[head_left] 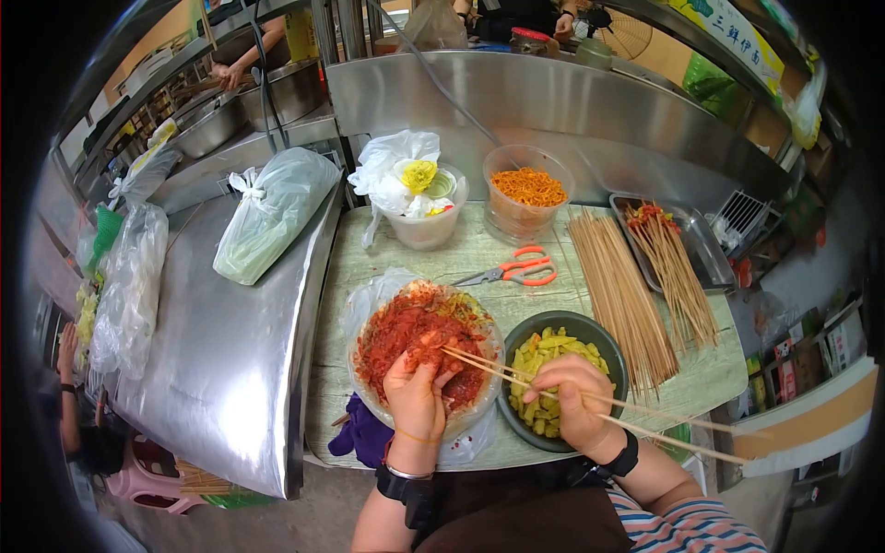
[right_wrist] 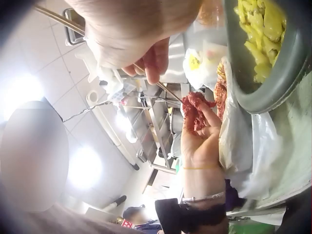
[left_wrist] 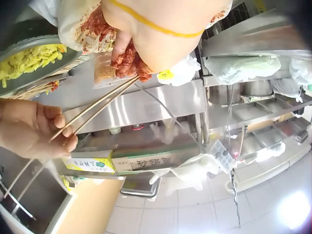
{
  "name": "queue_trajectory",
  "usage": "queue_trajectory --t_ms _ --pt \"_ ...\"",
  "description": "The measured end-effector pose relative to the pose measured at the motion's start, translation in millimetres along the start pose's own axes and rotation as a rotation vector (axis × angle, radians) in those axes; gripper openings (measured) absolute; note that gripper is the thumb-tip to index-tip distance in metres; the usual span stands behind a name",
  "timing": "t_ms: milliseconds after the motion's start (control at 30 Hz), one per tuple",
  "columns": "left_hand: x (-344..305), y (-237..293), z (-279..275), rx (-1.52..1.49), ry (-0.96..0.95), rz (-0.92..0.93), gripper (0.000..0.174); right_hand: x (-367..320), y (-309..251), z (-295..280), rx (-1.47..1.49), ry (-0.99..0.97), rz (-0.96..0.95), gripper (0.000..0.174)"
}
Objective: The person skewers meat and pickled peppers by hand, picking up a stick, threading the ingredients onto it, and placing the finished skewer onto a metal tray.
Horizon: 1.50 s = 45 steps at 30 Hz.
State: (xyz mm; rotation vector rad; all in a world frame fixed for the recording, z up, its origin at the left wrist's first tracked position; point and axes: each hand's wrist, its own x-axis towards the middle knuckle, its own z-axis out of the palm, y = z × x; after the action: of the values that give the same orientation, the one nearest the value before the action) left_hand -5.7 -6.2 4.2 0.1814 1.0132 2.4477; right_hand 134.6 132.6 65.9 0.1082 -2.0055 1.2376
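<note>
My left hand is over a plastic-lined bowl of red, spice-coated meat. Its reddened fingers pinch a piece of that meat at the tips of two thin bamboo skewers. The fingers cover part of the piece. My right hand grips both skewers further back, and their rear ends stick out past the wrist. Below the right hand stands a dark bowl of yellow-green cut pieces, which look like pickled peppers.
Orange-handled scissors lie behind the bowls. Bare skewers are piled at the right, beside loaded skewers on a metal tray. A tub of orange shreds and a bag-filled tub stand behind. A purple cloth lies front left.
</note>
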Motion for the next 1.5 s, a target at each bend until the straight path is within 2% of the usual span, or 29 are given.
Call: queue_trajectory --t_ms 100,200,267,367,900,967,1100,1200,1267,1367,1500 --pt "0 -4 1 0.07 0.064 0.063 0.023 0 -6 2 -0.063 -0.042 -0.036 0.027" --pt "0 -6 2 0.11 0.047 0.127 0.023 1 -6 0 -0.157 -0.132 -0.111 0.031" --pt "0 -8 3 0.094 0.076 0.18 0.022 4 -7 0 -0.176 -0.166 -0.212 0.016" --pt "-2 -7 6 0.141 0.088 0.206 0.022 4 -9 0 -0.195 -0.204 -0.24 0.011" --pt "-7 -7 11 0.324 0.142 0.306 0.026 7 -7 9 -0.2 -0.216 -0.315 0.021" --pt "-10 -6 14 0.451 0.147 0.345 0.025 9 -5 11 -0.208 -0.176 -0.293 0.021" --pt "-6 -9 8 0.447 0.153 0.342 0.026 8 -2 15 -0.184 -0.157 -0.276 0.022" --pt "-6 -5 15 0.335 0.092 0.324 0.029 8 -1 14 -0.179 -0.144 -0.272 0.019" --pt "-9 0 22 0.05 0.112 0.218 0.028 8 -1 10 -0.146 -0.175 -0.237 0.016" --pt "-6 -2 17 0.172 0.04 0.161 0.025 5 -2 10 -0.138 -0.183 -0.225 0.015" --pt "-4 -6 10 0.178 0.049 0.191 0.024 5 -2 10 -0.149 -0.206 -0.218 0.016"
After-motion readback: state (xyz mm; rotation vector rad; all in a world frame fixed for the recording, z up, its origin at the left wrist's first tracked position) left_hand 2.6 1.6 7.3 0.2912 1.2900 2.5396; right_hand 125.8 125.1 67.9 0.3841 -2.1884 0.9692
